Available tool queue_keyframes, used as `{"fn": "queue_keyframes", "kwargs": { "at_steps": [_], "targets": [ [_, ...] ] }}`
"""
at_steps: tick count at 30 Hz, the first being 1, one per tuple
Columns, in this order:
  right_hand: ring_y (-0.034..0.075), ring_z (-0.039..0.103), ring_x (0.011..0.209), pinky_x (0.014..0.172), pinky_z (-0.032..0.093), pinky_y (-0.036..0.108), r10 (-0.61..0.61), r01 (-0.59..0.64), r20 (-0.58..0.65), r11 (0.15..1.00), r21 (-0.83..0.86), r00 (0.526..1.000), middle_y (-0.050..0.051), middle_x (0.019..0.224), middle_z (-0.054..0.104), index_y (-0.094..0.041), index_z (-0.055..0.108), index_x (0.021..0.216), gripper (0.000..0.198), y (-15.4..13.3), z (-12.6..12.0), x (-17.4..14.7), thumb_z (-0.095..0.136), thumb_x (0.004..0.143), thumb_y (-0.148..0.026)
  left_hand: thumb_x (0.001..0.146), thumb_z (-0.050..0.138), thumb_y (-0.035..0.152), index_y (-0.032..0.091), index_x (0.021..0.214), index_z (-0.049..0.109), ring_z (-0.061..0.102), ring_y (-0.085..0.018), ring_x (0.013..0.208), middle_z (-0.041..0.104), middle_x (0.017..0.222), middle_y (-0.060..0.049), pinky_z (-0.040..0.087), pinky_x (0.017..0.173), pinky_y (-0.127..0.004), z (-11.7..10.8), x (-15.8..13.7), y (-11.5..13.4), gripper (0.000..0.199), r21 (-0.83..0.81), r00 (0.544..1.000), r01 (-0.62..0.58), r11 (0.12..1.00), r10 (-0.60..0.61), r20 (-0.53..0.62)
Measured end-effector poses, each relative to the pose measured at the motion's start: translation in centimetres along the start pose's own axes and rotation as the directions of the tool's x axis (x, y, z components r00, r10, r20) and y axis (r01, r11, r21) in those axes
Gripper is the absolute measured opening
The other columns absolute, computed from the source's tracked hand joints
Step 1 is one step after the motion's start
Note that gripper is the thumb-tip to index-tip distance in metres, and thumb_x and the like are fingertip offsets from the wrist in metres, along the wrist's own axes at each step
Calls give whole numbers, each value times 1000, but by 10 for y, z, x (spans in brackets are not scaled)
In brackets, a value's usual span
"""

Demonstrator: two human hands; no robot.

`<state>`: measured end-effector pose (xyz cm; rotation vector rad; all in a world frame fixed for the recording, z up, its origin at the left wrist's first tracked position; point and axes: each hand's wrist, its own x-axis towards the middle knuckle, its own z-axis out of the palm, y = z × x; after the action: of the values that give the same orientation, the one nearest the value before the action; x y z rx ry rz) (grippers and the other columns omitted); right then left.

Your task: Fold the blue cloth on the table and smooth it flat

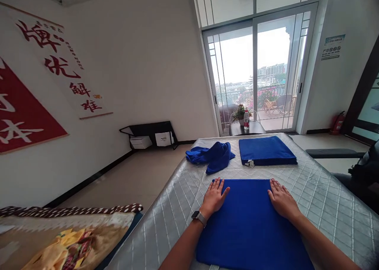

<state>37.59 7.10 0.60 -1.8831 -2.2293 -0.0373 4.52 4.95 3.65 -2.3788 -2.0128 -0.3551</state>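
Observation:
A flat blue cloth [248, 226], spread in a near rectangle, lies on the quilted silver-grey mattress [166, 214] right in front of me. My left hand [214, 197] rests flat on its far left corner, fingers stretched out; a watch sits on that wrist. On the far right corner lies my right hand [281, 199], palm down with the fingers extended. Beyond the cloth, a crumpled blue cloth [211, 155] is heaped at the left. To its right is a neat stack of folded blue cloths [266, 148] with a white tag at the front edge.
At the lower left is another surface with a brown dotted cover [74, 211] and a yellow patterned cloth [68, 242]. Past the mattress stands a small black table [247, 129] with a plant and a bottle [246, 120]. A dark armrest [331, 153] is at the right.

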Motion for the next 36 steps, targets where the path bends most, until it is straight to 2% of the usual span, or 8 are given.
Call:
{"fn": "queue_keyframes", "kwargs": {
  "at_steps": [5,9,14,17,20,23,27,36],
  "targets": [
    [21,21,151,123,18,42,-21,21,-1,1000,-17,1000,12,163,27,-4,32,155,68,3,5,3,18,98,-39,103,18,60,18,157,29,27,-24,151,31,162,-12,25,122,-48,0,-1,-42,69,-3,999,33,999,-33,28],
    [21,20,151,123,19,43,-27,27,10,1000,6,1000,11,163,27,-7,29,156,69,6,7,4,18,98,-42,102,16,60,14,156,33,27,-27,150,35,160,-12,24,122,-49,4,0,-55,72,18,999,53,998,-53,1],
    [22,19,151,122,20,44,-32,32,30,999,2,999,12,163,26,-5,28,156,70,7,6,5,14,99,-43,105,21,45,11,151,41,34,-27,147,43,156,-15,27,121,-48,-4,-1,-68,61,27,990,112,993,-109,-92],
    [22,19,151,122,21,43,-41,41,30,999,13,999,12,163,26,-5,28,156,70,7,5,5,15,100,-43,103,29,33,12,144,50,43,-24,142,53,149,-13,32,120,-42,-13,-1,-61,51,-53,972,112,992,-120,-201],
    [22,18,152,123,20,44,-41,41,31,999,20,999,12,163,26,-6,28,157,69,8,3,4,17,100,-44,101,32,30,21,139,56,49,-21,137,58,145,-6,37,117,-39,-14,-2,-40,45,-132,970,6,991,-37,-239],
    [21,17,152,123,19,43,-34,34,46,999,12,998,12,164,24,-6,28,157,69,8,2,4,17,99,-43,103,32,43,20,145,50,41,-23,144,50,153,-8,32,120,-43,-7,-2,-19,51,-94,987,-79,992,65,-148],
    [21,17,152,123,19,43,-44,42,49,999,24,998,11,164,23,-8,27,157,69,8,1,3,17,100,-44,103,25,56,13,153,38,27,-25,150,35,161,-12,25,123,-45,1,-1,-13,67,-38,999,-43,998,43,-3],
    [20,18,152,123,17,41,-37,35,76,999,31,996,11,165,22,-9,25,158,67,7,-5,4,17,101,-43,101,17,64,12,155,32,21,-27,152,27,163,-15,22,123,-47,-1,2,-19,77,-22,999,0,1000,1,45]
  ]
}}
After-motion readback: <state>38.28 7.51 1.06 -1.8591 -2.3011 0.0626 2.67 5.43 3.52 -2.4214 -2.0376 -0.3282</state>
